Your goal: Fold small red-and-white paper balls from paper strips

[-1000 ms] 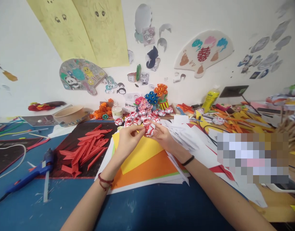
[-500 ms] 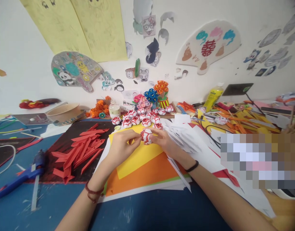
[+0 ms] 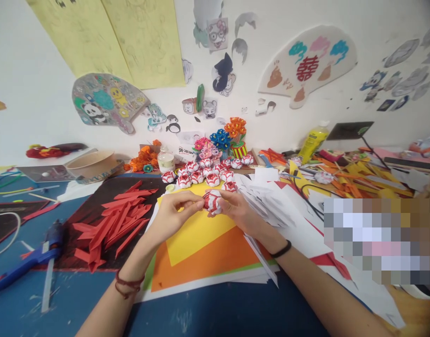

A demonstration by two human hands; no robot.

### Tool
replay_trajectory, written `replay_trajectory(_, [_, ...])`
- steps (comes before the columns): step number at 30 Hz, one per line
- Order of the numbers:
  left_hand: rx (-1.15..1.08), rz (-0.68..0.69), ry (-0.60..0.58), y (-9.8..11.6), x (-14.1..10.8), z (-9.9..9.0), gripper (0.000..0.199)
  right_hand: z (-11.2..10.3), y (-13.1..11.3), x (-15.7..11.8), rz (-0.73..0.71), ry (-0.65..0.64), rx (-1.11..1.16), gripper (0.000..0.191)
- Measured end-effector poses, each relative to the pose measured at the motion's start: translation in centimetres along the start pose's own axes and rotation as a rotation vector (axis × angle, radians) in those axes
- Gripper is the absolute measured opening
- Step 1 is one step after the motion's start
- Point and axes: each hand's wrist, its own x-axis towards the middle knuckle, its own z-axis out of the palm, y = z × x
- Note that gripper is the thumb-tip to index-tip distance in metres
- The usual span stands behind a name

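A folded red-and-white paper flower (image 3: 213, 202) is held up over the yellow paper sheet (image 3: 197, 238). My right hand (image 3: 241, 213) grips it from the right, fingers and thumb closed round its side. From the left, my left hand (image 3: 174, 213) pinches the flower's edge between thumb and fingertips. Just behind my hands several finished-looking red-and-white paper flowers (image 3: 197, 176) sit in a cluster. The yellow sheet lies on an orange sheet (image 3: 200, 262), with white paper beneath.
Red folded strips (image 3: 120, 220) lie on a dark mat (image 3: 91, 196) to the left, beside a blue glue gun (image 3: 48, 248). White paper strips (image 3: 267, 201) are at right, yellow and orange strips (image 3: 362, 173) farther back. A yellow bottle (image 3: 313, 142) stands near the wall.
My left hand has moved slightly left and its fingertips now press against the flower's left edge. The flower has turned a little in my right hand. The view has shifted slightly.
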Motion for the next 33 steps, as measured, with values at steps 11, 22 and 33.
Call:
replay_trajectory(11, [0.113, 0.062, 0.121, -0.1, -0.3, 0.3, 0.017, 0.2, 1.1, 0.5, -0.002, -0.035, 0.102, 0.036])
replay_trajectory(22, [0.224, 0.107, 0.137, -0.3, -0.4, 0.3, 0.014, 0.0, 2.2, 0.8, 0.016, -0.015, 0.120, 0.041])
replay_trajectory(33, [0.107, -0.074, 0.083, -0.8, -0.2, 1.1, 0.019, -0.3, 2.4, 0.5, -0.026, 0.027, 0.023, 0.038])
